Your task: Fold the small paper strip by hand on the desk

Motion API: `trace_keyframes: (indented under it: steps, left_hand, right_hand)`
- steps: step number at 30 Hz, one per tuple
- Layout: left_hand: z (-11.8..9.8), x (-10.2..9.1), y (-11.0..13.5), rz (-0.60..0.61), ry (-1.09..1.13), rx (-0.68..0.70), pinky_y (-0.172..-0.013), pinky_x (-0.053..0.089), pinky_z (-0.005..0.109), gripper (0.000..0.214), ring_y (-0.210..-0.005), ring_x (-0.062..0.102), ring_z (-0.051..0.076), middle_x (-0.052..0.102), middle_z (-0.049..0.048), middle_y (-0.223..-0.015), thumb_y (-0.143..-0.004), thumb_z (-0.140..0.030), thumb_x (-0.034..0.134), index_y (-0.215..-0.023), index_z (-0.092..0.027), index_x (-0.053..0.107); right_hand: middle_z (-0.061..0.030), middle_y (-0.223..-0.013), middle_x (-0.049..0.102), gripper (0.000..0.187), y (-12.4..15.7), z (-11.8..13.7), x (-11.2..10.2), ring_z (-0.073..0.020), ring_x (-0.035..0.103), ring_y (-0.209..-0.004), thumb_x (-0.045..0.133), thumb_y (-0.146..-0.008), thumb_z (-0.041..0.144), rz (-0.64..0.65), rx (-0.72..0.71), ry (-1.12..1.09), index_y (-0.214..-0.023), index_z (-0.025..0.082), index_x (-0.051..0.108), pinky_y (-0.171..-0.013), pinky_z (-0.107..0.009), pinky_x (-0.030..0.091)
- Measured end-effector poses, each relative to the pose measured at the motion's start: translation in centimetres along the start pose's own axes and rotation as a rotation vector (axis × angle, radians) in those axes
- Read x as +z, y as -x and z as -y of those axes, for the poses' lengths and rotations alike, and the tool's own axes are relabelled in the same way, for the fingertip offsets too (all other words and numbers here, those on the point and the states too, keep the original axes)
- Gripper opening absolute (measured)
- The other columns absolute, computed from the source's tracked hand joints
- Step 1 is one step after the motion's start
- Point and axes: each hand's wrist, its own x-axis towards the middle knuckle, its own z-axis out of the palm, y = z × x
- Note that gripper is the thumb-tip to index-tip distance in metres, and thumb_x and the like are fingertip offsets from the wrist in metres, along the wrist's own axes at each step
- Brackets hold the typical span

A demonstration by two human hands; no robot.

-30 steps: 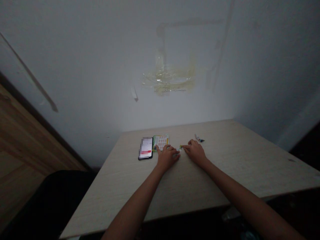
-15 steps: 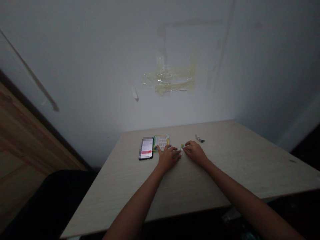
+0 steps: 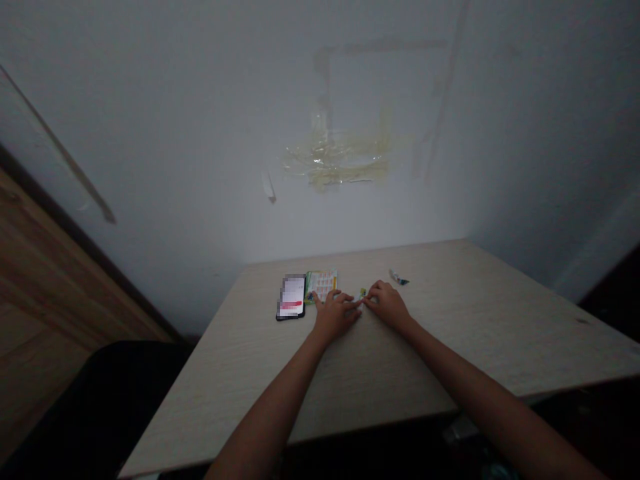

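My left hand (image 3: 334,313) rests on the table, fingers spread, with its thumb side at the lower edge of a printed card (image 3: 327,277). Facing it, my right hand (image 3: 389,308) has its thumb and fingertips pressed together close to my left fingertips. Between the two hands lies a tiny green-and-white piece (image 3: 363,292), beside the right fingertips; it is too small to name. Whatever the right fingers pinch is hidden.
A phone (image 3: 291,298) with its screen lit lies left of the card. Behind the right hand is a small crumpled wrapper (image 3: 399,278). The pale wooden table (image 3: 450,320) meets a wall (image 3: 200,133) with clear tape stuck on it.
My right hand has shifted slightly left and its fingertips now sit nearer my left fingers. The left hand has hardly moved.
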Motion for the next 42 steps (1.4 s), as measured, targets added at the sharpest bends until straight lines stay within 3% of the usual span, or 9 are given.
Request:
trace_keyframes:
  steps: [7,13,32,42]
  left_hand:
    - [-0.2,-0.3,0.0,0.014,-0.035,-0.009,-0.102,-0.002,0.082,0.030,-0.129,0.039,0.029,0.063,-0.0028,-0.127,-0.091,-0.049,0.053,-0.120,-0.049,0.061]
    - [-0.3,-0.2,-0.1,0.015,-0.042,-0.011,-0.102,-0.003,0.081,0.029,-0.129,0.039,0.029,0.063,-0.0019,-0.127,-0.093,-0.045,0.053,-0.120,-0.048,0.061]
    - [0.0,-0.6,-0.1,0.048,-0.046,0.005,-0.098,-0.007,0.084,0.030,-0.131,0.038,0.029,0.063,-0.0037,-0.126,-0.095,-0.045,0.049,-0.122,-0.052,0.058]
    - [0.0,-0.3,-0.1,0.027,-0.023,-0.002,-0.099,-0.008,0.083,0.030,-0.131,0.037,0.029,0.063,-0.0030,-0.126,-0.093,-0.044,0.052,-0.122,-0.051,0.059]
  right_hand:
    - [-0.0055,-0.096,0.067,0.014,0.2,-0.6,0.0,-0.0179,0.058,-0.094,0.063,-0.087,0.028,0.005,-0.088,-0.090,-0.090,0.020,0.074,-0.087,-0.030,0.043]
    - [-0.0057,-0.089,0.069,0.014,0.2,-1.1,0.3,-0.0183,0.059,-0.090,0.062,-0.086,0.023,0.027,-0.183,-0.131,-0.083,0.020,0.076,-0.085,-0.030,0.045]
    - [-0.0060,-0.087,0.069,0.014,1.3,0.0,-1.6,-0.0188,0.060,-0.090,0.062,-0.082,0.016,0.128,-0.443,-0.224,-0.082,0.021,0.075,-0.085,-0.031,0.047]
    - [-0.0049,-0.091,0.069,0.015,1.8,0.1,-2.0,-0.0175,0.061,-0.094,0.063,-0.082,0.016,0.172,-0.479,-0.338,-0.085,0.023,0.076,-0.088,-0.031,0.048]
